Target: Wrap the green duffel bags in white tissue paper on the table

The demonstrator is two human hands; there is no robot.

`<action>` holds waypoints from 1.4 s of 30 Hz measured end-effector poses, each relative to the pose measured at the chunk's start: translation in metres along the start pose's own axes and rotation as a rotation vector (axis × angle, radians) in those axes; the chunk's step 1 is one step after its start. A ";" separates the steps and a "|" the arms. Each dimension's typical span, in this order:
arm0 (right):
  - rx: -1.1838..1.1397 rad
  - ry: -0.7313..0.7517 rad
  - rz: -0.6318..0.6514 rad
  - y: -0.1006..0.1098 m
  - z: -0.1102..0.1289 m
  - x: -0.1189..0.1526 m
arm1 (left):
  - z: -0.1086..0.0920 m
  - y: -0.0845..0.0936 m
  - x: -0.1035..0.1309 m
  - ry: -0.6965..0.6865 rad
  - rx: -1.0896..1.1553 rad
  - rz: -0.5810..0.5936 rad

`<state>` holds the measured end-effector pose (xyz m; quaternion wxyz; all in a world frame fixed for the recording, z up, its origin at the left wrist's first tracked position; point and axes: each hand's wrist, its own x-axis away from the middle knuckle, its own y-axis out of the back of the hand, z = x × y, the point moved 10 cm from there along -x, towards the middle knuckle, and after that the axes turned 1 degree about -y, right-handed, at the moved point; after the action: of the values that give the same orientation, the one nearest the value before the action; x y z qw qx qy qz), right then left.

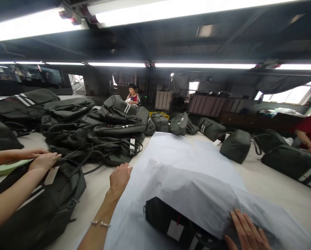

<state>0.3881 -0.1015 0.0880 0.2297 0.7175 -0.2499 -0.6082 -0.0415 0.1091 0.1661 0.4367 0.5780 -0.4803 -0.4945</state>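
Tissue paper (186,173), thin, white, crinkled, draped over boxy dark bag (171,222); left hand (119,177) flat, fingers loosely spread on sheet edge, right hand (246,232) pressing paper, gripping nothing.

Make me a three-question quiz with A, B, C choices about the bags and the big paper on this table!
1. Where does the left hand rest?
A. On the edge of the white paper
B. On a window
C. Inside a box

2. What colour is the bag under the paper?
A. Yellow
B. Dark, near black
C. Pink

3. How is that bag?
A. Fully bare
B. Hanging up
C. Partly covered by paper

Answers: 1 A, its fingers lie on the sheet's left edge. 2 B, its side shows dark with a pale tag. 3 C, the right hand presses paper over it, one end showing.
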 end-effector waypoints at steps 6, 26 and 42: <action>-0.019 -0.147 0.115 0.011 0.016 -0.018 | -0.253 0.060 0.070 -0.974 0.253 -0.381; -0.294 -1.137 0.551 -0.014 -0.255 -0.013 | -0.368 -0.069 0.162 -1.415 0.114 0.035; -0.276 -0.840 0.042 0.101 -0.206 -0.024 | -0.378 -0.062 0.164 -1.447 0.084 -0.062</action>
<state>0.5801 -0.1588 0.2025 0.2140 0.3655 -0.2524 -0.8700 0.3494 -0.0315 0.1291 -0.0274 0.1356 -0.6510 -0.7464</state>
